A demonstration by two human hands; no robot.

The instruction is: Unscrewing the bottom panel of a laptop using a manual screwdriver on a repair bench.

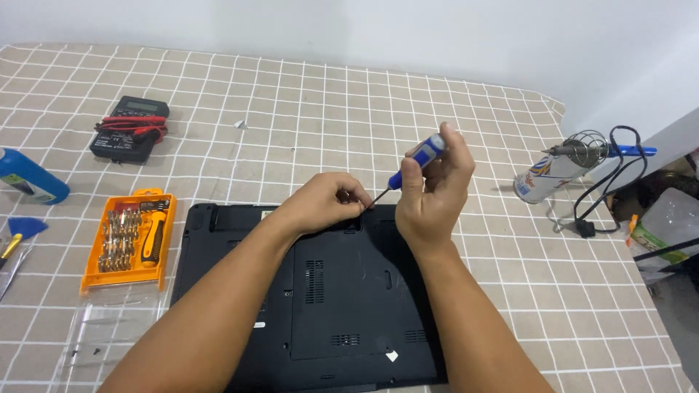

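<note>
Right hand (431,191) wrapped round a blue-handled precision screwdriver (416,161), fingertip on its cap, shaft angled down toward 7 o'clock. Tip meets the far edge of the upturned black laptop (320,291), which lies base-up at 6 o'clock on the counter (364,116) w/ checked cloth. Left hand (324,202) pinched narrow right at the tip, steadying it; can't tell if it holds a screw.

Risks, as I judge them:
- Shaft is tilted, not square to the screw, so the tip may cam out, strip the head or scratch the base cover.
- Left fingers sit beside the tip; a slip would jab them.
- A tiny screw, once free, could roll off and get lost in the cloth's folds; the orange bit set (129,236) at 9 o'clock is the nearest tray, but not close by.
- Soldering iron (582,149) in its coil stand at 3 o'clock, cord looping near the edge; can't tell if hot. An elbow snag might drag it.
</note>
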